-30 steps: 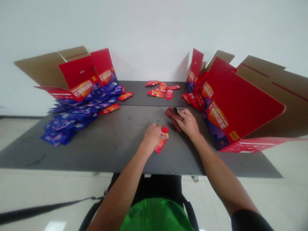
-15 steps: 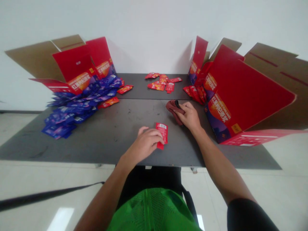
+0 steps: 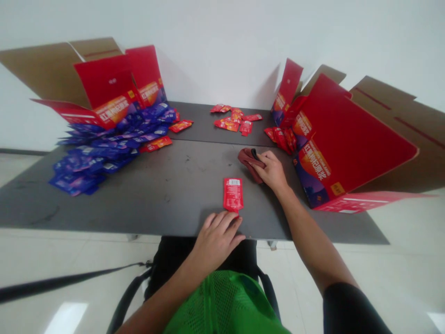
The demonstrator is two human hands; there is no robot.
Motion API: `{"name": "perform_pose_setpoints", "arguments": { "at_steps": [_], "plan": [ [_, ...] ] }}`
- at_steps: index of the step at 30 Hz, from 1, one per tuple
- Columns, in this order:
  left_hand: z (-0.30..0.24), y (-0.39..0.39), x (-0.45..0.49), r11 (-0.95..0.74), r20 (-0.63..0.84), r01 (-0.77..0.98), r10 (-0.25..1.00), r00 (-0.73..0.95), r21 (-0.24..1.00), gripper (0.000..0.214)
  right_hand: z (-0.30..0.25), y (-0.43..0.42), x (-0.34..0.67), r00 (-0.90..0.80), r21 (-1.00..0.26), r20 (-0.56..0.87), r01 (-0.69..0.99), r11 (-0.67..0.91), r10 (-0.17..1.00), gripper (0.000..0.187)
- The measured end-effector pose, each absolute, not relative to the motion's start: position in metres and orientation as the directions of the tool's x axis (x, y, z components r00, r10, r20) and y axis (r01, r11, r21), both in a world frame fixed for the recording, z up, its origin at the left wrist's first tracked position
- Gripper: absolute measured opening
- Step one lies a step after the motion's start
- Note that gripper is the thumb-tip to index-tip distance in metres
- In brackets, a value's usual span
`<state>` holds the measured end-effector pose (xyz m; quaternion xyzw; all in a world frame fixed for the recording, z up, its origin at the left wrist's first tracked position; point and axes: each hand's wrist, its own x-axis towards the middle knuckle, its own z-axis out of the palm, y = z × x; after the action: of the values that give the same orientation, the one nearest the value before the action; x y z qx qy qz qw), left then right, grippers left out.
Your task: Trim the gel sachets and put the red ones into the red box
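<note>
A red sachet with a barcode at its far end lies flat near the middle of the table. My left hand is at the table's front edge, palm down and fingers stretched out. Its fingertips are at the sachet's near end; whether they press on it I cannot tell. To the right of the sachet, my right hand grips a folded brown cloth with a dark edge, resting on or just over the tabletop.
On the left, blue sachets spill from an open red carton across the grey table. Several red sachets lie at the back, with more red sachets beside the large open cartons on the right.
My left hand has drawn back towards me from the sachet's side to its near end, uncovering it. My right hand keeps the cloth in nearly the same place. The view has shifted slightly.
</note>
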<state>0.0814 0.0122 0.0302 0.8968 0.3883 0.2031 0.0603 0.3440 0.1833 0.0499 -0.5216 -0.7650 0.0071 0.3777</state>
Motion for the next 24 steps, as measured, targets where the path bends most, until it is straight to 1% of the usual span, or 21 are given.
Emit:
{"name": "perform_pose_setpoints", "arguments": {
  "at_steps": [2, 5, 7, 8, 10, 11, 13, 16, 18, 21, 24],
  "plan": [
    [0.026, 0.012, 0.079, -0.699, 0.331, 0.667, 0.713, 0.619, 0.259, 0.041, 0.060, 0.175, 0.332, -0.225, -0.371, 0.569, 0.788, 0.491, 0.791, 0.034],
    [0.021, 0.012, 0.074, -0.717, 0.337, 0.650, 0.694, 0.635, 0.252, 0.048, 0.076, 0.147, 0.302, -0.400, -0.286, 0.546, 0.737, 0.612, 0.736, 0.035],
    [0.017, 0.011, 0.071, -0.719, 0.332, 0.650, 0.693, 0.640, 0.247, 0.054, 0.077, 0.125, 0.280, -0.542, -0.222, 0.488, 0.681, 0.698, 0.684, 0.037],
    [0.015, 0.011, 0.070, -0.717, 0.333, 0.653, 0.695, 0.638, 0.244, 0.054, 0.075, 0.117, 0.271, -0.621, -0.195, 0.432, 0.644, 0.740, 0.654, 0.037],
    [0.013, 0.012, 0.069, -0.711, 0.336, 0.659, 0.700, 0.630, 0.245, 0.050, 0.064, 0.111, 0.262, -0.689, -0.190, 0.372, 0.599, 0.778, 0.622, 0.035],
    [0.012, 0.012, 0.069, -0.708, 0.337, 0.660, 0.703, 0.626, 0.251, 0.048, 0.057, 0.115, 0.262, -0.689, -0.197, 0.365, 0.600, 0.775, 0.626, 0.035],
    [0.011, 0.013, 0.069, -0.706, 0.342, 0.654, 0.706, 0.620, 0.271, 0.046, 0.046, 0.135, 0.270, -0.631, -0.208, 0.382, 0.653, 0.728, 0.675, 0.036],
    [0.010, 0.014, 0.069, -0.698, 0.350, 0.646, 0.715, 0.605, 0.308, 0.048, 0.044, 0.171, 0.289, -0.532, -0.160, 0.384, 0.767, 0.621, 0.755, 0.038],
    [0.010, 0.015, 0.070, -0.694, 0.355, 0.640, 0.719, 0.597, 0.329, 0.048, 0.053, 0.179, 0.296, -0.487, -0.143, 0.403, 0.803, 0.579, 0.775, 0.037],
    [0.009, 0.015, 0.069, -0.699, 0.356, 0.628, 0.714, 0.602, 0.342, 0.048, 0.066, 0.154, 0.289, -0.479, -0.187, 0.448, 0.775, 0.603, 0.755, 0.038],
    [0.008, 0.016, 0.069, -0.699, 0.349, 0.628, 0.715, 0.606, 0.341, 0.047, 0.063, 0.116, 0.275, -0.597, -0.221, 0.396, 0.675, 0.704, 0.697, 0.038]
  ]
}}
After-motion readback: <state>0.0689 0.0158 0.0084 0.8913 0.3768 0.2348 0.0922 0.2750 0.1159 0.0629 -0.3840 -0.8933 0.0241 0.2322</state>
